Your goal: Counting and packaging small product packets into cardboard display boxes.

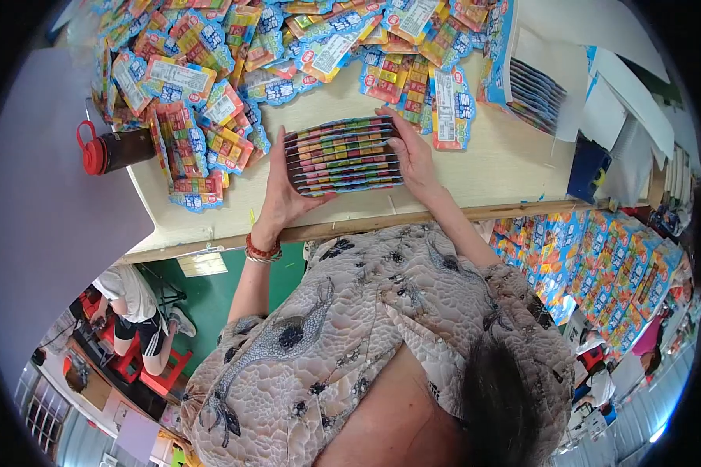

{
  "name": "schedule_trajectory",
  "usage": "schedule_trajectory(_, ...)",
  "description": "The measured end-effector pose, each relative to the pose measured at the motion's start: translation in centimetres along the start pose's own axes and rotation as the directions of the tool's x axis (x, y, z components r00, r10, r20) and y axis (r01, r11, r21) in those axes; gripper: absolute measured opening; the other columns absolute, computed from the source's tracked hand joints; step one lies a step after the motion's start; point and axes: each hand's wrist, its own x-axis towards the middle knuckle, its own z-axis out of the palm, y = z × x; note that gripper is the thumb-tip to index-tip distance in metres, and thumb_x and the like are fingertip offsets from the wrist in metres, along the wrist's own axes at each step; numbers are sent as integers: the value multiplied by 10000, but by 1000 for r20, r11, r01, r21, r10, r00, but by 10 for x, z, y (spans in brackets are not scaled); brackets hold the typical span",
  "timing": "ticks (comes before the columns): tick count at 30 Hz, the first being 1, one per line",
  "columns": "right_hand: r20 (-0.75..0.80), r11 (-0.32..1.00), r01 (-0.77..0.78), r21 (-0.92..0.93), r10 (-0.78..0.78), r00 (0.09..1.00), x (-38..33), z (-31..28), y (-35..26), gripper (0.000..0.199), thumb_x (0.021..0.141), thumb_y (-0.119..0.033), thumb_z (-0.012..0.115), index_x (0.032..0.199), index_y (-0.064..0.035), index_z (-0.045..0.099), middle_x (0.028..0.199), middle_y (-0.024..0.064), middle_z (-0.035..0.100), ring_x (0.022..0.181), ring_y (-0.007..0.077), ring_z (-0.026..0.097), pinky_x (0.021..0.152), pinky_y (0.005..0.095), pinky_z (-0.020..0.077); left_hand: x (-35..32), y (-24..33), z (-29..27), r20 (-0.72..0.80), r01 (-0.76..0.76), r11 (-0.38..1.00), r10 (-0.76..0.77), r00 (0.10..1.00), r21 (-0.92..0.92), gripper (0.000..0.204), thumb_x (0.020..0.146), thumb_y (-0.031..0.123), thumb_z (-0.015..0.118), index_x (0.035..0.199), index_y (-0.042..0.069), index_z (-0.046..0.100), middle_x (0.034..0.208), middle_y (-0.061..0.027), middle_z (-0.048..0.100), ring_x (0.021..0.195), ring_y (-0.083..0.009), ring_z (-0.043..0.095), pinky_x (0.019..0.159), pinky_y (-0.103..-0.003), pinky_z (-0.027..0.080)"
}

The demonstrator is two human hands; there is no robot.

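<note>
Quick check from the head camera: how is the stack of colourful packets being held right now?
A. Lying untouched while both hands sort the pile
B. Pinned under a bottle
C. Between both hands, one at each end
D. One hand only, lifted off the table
C: the left hand cups one end of the stack of packets and the right hand the other, above the table.

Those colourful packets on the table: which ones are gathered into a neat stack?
Only the stack pressed between the left hand and right hand; the other packets lie scattered loosely behind it.
</note>
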Motion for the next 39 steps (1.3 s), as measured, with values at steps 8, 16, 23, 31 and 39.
schedule_trajectory(8,295,981,-132,142,85,952,12,-29,-10,469,937,-83,555,1389,-42,434,1380,125,473,1237,240,507,1039,338,399,-2,-12,-7,41,-141,962,135,990,233,1129,574,82,908,1397,51,136,1283,-136,484,1146,-216,537,988,-360,454)
schedule_trajectory(16,479,980,156,-126,-77,874,38,-48,-43,1093,673,-464,797,1511,-113,191,1508,171,266,1411,345,244,1128,469,274,1,-32,-16,112,-179,969,161,981,169,1110,581,45,894,1392,96,138,1277,-124,461,1149,-218,525,960,-369,478)
schedule_trajectory(23,675,754,420,-505,41,737,40,-33,-81,1183,554,-302,865,1502,-74,194,1289,179,405,1186,379,430,1023,459,396,1,-1,-2,85,-181,937,163,983,297,1104,593,56,892,1380,101,119,1269,-147,461,1136,-235,542,963,-368,482)
schedule_trajectory(31,563,727,422,-542,-59,824,21,-21,-69,1192,525,-224,875,1494,-70,199,1203,179,409,1064,361,452,917,427,476,1,-3,-12,122,64,990,-80,989,127,1077,617,43,871,1394,92,128,1311,-166,456,1164,-241,531,981,-371,475)
schedule_trajectory(39,467,716,434,-547,-169,868,5,-86,-83,1025,583,-193,815,1472,-262,311,1311,200,398,1235,431,410,954,511,458,34,52,17,273,-491,680,410,870,545,1045,541,134,904,1365,91,263,1309,-151,421,1224,-296,450,1025,-426,404)
